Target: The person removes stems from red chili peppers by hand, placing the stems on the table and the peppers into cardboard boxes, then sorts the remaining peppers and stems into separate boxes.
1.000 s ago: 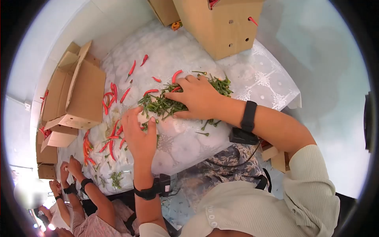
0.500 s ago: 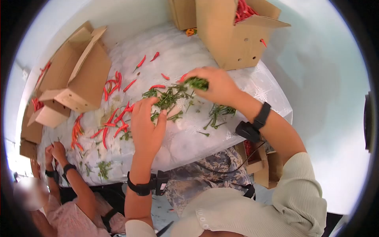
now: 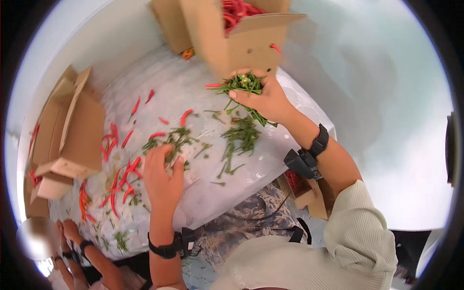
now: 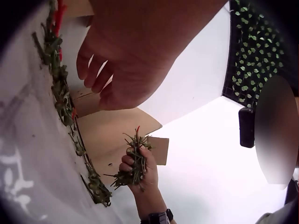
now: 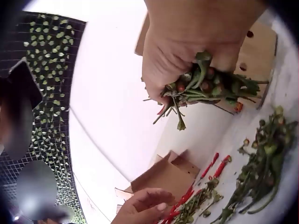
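Note:
My right hand (image 3: pixel 270 99) grips a bunch of green chilli stems (image 3: pixel 247 83), raised in front of the tall cardboard box. Stem ends stick out past the fingers, and a red tip pokes from the bunch's left side. In the right wrist view the stems (image 5: pixel 210 88) hang out under the curled fingers. My left hand (image 3: pixel 164 181) is over the table, fingers loosely bent and holding nothing, its fingertips at a small heap of stems (image 3: pixel 181 137). A second heap of stems (image 3: pixel 241 137) lies below my right hand.
Red chillies (image 3: pixel 116 186) lie scattered over the left of the patterned tablecloth (image 3: pixel 208 193). The tall box (image 3: pixel 251 46) at the back holds red chillies (image 3: pixel 237 14). Another open box (image 3: pixel 82 135) stands at the left. A second person's hands (image 3: pixel 72 232) are at the lower left.
My right hand has gathered stems from the heap and lifted them towards the tall box. My left hand has stayed near the stems on the table. The head view has shifted.

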A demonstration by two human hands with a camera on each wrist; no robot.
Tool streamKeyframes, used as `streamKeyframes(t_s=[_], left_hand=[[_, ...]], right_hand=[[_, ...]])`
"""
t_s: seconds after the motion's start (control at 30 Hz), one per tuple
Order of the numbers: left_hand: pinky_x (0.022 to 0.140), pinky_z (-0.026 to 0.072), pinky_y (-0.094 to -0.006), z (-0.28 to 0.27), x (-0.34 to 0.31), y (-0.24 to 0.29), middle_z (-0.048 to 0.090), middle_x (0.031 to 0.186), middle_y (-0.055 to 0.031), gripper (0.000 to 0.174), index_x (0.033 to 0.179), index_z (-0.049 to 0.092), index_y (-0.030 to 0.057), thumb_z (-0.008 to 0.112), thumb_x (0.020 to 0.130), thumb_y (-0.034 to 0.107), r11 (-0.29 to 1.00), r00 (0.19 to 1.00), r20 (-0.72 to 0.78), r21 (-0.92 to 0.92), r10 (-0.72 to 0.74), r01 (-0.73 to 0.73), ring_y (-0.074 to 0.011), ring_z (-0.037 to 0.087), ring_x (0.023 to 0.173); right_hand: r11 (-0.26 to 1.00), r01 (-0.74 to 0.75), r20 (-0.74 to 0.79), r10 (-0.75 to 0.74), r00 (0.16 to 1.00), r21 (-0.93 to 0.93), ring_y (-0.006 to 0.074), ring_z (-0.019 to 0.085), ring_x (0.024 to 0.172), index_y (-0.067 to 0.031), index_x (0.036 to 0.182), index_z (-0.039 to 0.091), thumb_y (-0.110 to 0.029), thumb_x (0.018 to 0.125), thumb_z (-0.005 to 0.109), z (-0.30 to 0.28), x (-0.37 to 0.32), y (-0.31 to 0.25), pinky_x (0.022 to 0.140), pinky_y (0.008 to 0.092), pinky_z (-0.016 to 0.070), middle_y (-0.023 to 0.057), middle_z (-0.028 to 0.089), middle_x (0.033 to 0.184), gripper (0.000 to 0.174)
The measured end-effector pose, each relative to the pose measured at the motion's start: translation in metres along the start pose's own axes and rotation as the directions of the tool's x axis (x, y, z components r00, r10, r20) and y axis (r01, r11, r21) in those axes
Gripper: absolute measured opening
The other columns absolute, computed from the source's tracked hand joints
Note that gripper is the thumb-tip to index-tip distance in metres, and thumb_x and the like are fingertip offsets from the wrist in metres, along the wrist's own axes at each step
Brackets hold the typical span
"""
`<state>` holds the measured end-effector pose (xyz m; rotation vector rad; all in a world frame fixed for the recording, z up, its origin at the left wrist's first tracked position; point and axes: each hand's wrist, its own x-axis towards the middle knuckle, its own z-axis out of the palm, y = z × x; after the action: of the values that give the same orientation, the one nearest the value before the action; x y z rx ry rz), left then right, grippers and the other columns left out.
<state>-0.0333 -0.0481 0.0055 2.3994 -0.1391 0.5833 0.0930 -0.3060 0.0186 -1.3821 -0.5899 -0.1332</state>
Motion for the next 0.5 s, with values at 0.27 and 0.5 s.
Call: streamKeyframes(t_s=[0.27, 0.5], left_hand=[[0.081, 0.0475, -0.0392, 0.016, 0.006, 0.004, 0.062, 0.104, -0.0153, 0.022, 0.102, 0.063, 0.0013, 0.067, 0.081, 0.007, 0.995, 0.991, 0.11, 0.062, 0.072, -0.079, -0.0322, 0.06, 0.094], [0.078, 0.0487, -0.0348, 0.012, 0.011, 0.001, 0.064, 0.103, -0.0109, 0.023, 0.104, 0.063, 0.0031, 0.068, 0.083, 0.009, 0.988, 0.992, 0.114, 0.135, 0.06, -0.075, -0.0255, 0.061, 0.094]], right_hand=[[0.993, 0.019, -0.62, -0.085, 0.78, -0.113, 0.0084, 0.055, 0.057, -0.0042, 0.103, 0.065, -0.019, 0.084, 0.075, -0.132, -0.031, -0.058, 0.049, 0.0242, 0.0449, -0.0004, 0.062, 0.076, 0.026], [0.944, -0.198, -0.801, -0.1, 0.59, -0.264, 0.01, 0.057, 0.073, -0.0027, 0.099, 0.068, -0.026, 0.08, 0.08, -0.251, -0.033, 0.015, 0.065, 0.0267, 0.0465, 0.0023, 0.065, 0.084, 0.033]])
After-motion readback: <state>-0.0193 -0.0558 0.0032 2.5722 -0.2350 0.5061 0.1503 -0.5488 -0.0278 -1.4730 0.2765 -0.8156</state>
